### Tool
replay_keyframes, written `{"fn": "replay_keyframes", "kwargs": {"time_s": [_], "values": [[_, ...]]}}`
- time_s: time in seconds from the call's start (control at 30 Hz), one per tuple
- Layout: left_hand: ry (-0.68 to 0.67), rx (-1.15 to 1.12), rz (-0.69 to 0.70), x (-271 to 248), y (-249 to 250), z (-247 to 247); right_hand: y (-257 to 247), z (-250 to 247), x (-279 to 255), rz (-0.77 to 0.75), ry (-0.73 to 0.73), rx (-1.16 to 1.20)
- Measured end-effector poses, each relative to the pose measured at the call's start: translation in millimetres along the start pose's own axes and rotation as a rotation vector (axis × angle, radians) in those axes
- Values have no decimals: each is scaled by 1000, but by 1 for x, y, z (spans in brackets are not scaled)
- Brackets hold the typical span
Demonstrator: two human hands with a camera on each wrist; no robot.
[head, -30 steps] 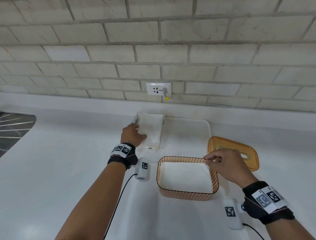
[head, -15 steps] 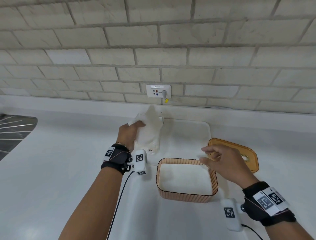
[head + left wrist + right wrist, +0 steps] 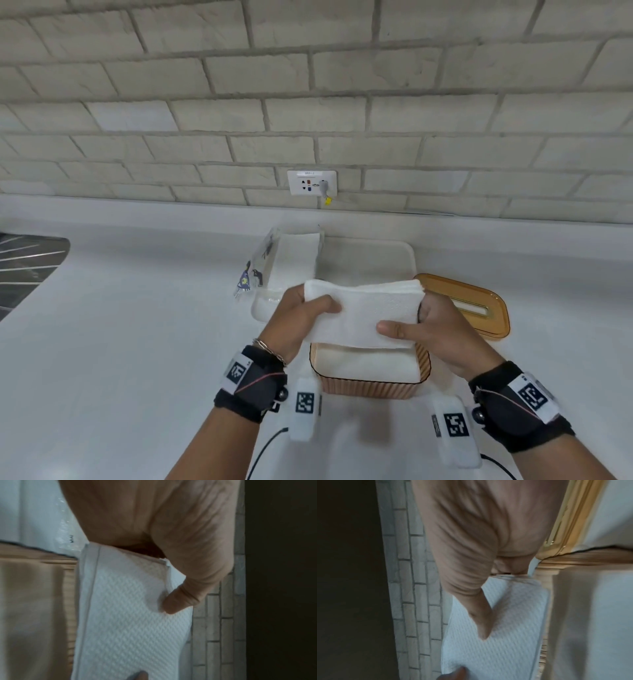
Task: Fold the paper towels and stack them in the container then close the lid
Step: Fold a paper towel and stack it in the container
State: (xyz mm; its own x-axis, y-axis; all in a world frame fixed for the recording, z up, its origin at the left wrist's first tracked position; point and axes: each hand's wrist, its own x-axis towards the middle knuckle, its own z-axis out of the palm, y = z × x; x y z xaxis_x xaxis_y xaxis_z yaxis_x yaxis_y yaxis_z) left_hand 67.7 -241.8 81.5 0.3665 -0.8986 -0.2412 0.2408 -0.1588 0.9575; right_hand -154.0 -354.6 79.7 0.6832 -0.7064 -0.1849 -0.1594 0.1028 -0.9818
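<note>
Both hands (image 3: 370, 322) gripping towel stack (image 3: 368, 310), above container (image 3: 370, 385)

I see a white countertop (image 3: 120, 325) running back to the brick wall. On it, near centre, lies a white tray (image 3: 394, 255). At the tray's 9 o'clock edge rests an opened pack of paper towels (image 3: 294, 255). At its 6 o'clock stands the ribbed amber container (image 3: 370, 389). At the container's 2 o'clock, just beside the tray, the amber lid (image 3: 479, 308) lies flat.
</note>
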Motion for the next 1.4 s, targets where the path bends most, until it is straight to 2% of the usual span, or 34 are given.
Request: {"fn": "replay_keyframes", "kwargs": {"time_s": [0.1, 0.2, 0.33, 0.43, 0.57, 0.77, 0.87, 1.0, 1.13, 1.23, 1.33, 1.4], "values": [[69, 77, -10, -7, -19, 6, 18, 0, -5, 34, 79, -64], [137, 309, 69, -15, -35, 10, 27, 3, -11, 19, 125, -137], [193, 376, 188, -27, -45, 17, 29, 8, -18, -55, 130, -196], [198, 399, 242, -27, -48, 14, 30, 9, -18, -73, 141, -222], [190, 543, 249, -24, -46, 14, 27, 11, -15, -61, 125, -265], [150, 526, 243, -18, -33, 6, 21, 6, -12, -79, 163, -251], [123, 613, 247, -17, -37, 0, 24, 3, -13, -57, 151, -327], [127, 577, 259, -15, -39, -5, 25, 1, -14, -49, 165, -454], [94, 670, 265, -11, -39, -7, 22, 2, -11, -30, 172, -543], [140, 638, 248, -8, -34, -9, 15, -3, -12, 8, 143, -509], [158, 452, 155, -7, -31, -12, 7, -9, -15, 68, 88, -366], [159, 452, 99, -6, -33, -12, 5, -11, -15, 92, 69, -346]]}}
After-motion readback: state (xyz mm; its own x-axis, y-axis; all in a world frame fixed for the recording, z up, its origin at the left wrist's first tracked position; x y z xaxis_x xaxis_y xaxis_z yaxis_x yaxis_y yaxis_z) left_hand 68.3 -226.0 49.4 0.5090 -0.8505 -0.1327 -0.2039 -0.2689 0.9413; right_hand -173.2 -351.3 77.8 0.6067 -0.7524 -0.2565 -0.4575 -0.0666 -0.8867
